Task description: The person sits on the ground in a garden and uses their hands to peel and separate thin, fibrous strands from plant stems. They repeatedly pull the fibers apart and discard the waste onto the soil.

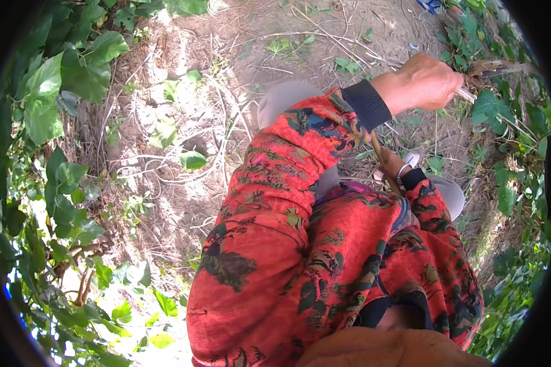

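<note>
My left hand (pixel 422 82) reaches across my body to the upper right, closed in a fist around a pale dry stalk (pixel 466 94) that shows on both sides of it. Lower down, my right hand (pixel 391 164), with a silver-coloured bangle at the wrist, grips a slim wooden handle (pixel 376 147). The handle slants up behind my left cuff, where its far end is hidden. I squat on bare soil, and my knees (pixel 287 98) in grey cloth show beside the red patterned jacket (pixel 257 215).
Leafy green plants (pixel 46 96) line the left side, and more foliage (pixel 491 110) grows close on the right. Dry roots and stems (pixel 225 133) lie over the soil (pixel 238 50). A broken woody stump (pixel 491 68) stands beyond my left hand. A blue-and-white object (pixel 431 6) is cut off at the top.
</note>
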